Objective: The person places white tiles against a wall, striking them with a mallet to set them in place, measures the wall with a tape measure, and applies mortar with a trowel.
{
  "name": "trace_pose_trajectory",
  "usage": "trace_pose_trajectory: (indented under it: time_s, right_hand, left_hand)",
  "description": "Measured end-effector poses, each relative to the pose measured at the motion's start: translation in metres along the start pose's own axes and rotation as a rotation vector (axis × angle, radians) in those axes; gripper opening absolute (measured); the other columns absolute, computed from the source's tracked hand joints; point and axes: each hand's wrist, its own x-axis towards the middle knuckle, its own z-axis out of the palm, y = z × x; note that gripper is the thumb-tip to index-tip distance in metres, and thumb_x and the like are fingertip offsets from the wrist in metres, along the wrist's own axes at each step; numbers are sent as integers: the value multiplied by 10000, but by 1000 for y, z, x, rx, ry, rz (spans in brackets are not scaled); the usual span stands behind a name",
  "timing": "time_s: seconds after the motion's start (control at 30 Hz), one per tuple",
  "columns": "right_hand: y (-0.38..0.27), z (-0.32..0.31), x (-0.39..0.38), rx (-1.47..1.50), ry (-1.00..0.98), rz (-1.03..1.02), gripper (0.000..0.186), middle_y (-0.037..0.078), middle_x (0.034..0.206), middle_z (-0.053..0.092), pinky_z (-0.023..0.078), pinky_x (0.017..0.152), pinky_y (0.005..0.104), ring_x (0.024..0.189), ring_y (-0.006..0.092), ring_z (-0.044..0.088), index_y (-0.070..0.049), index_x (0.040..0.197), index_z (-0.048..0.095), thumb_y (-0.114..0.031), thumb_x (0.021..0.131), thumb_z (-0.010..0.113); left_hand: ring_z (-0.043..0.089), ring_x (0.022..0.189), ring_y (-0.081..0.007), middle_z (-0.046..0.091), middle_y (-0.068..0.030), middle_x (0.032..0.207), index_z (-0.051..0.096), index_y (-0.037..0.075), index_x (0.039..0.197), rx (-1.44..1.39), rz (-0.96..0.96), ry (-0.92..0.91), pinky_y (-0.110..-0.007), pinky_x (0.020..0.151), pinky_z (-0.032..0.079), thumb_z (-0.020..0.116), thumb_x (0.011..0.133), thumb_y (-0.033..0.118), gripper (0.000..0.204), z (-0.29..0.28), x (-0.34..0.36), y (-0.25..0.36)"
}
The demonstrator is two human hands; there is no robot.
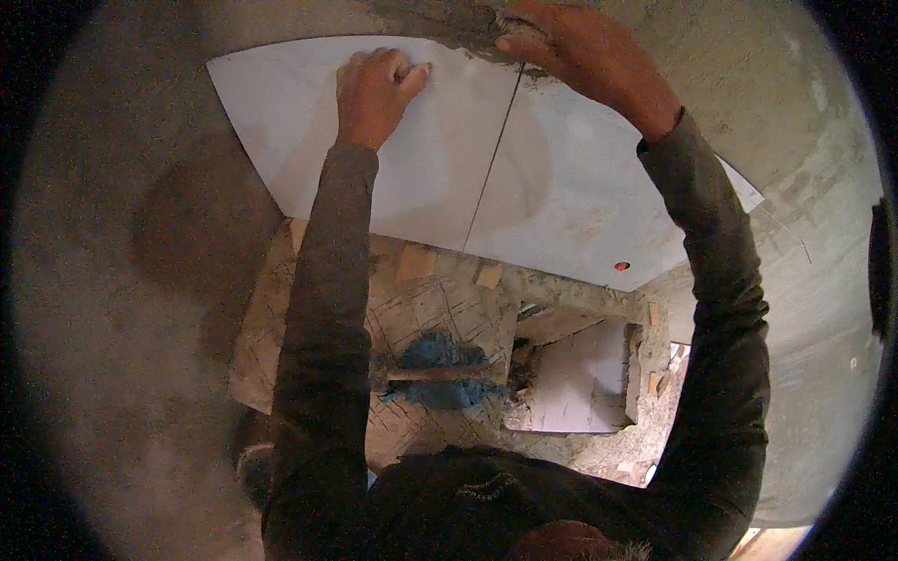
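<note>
Two large white tiles, a left tile (440,140) and a right tile (599,178), sit side by side with a thin dark joint between them. My left hand (374,89) is closed in a loose fist against the upper part of the left tile; nothing shows between its fingers. My right hand (580,51) is bent over the tiles' top edge, near the upper end of the joint. Its fingers curl round something greyish, partly hidden and too dark to name. Wet grey mortar (458,28) is smeared along that edge and onto the tile faces beside my right hand.
Small brown wedge-like pieces (416,264) stand along the tiles' lower edge. Below lies a scored mortar surface (412,318) with a crumpled blue bag (440,374) and a bar across it. A box-like opening (580,374) is at the right. The right tile has a small red-marked hole (622,266).
</note>
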Motion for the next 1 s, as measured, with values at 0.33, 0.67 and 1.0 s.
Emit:
trace_pose_trajectory:
  time_s: [0.33,0.67,1.0]
  right_hand:
    - [0,-5,18,-53,-211,-40,396,218,994,710,531,799,473,892,390,687,-49,1205,655,-380,987,634]
    - [6,5,4,-81,-134,-15,415,186,1150,714,544,891,461,1024,387,685,-53,1253,660,-366,982,635]
    - [-2,3,20,-23,-58,-24,363,183,1060,719,550,836,463,940,367,695,-40,1128,693,-364,985,614]
  left_hand:
    - [584,801,-339,647,-86,781,614,73,695,-28,13,-5,-495,768,416,731,858,383,369,1,1,-1]
    - [595,842,-349,669,-97,809,636,76,713,21,-27,-45,-496,817,422,719,870,380,352,-5,0,0]
    - [588,858,-338,659,-88,807,617,74,711,-4,-44,-65,-488,828,410,734,872,352,342,-6,0,2]
